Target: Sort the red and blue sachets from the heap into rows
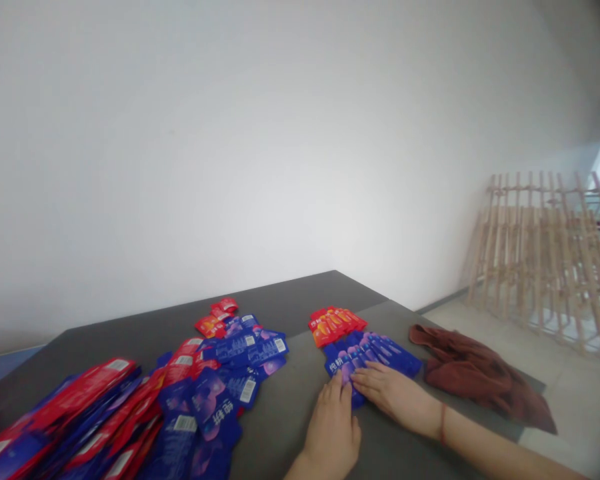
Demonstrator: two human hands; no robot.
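Blue packets with white lettering and purple print lie overlapped in a fanned row on the grey table. My right hand rests palm down on the row's near side, its fingers stretched out over the packets. My left hand is beside it, with extended fingers touching the near left end of the row. Part of the lowest packet is hidden under the fingertips. Just behind the blue row is a fanned row of red-orange packets.
A loose pile of blue packets and red packets covers the table's left side. A crumpled brown cloth lies at the right edge of the table. Wooden lattice frames lean at the far right. A white wall stands behind.
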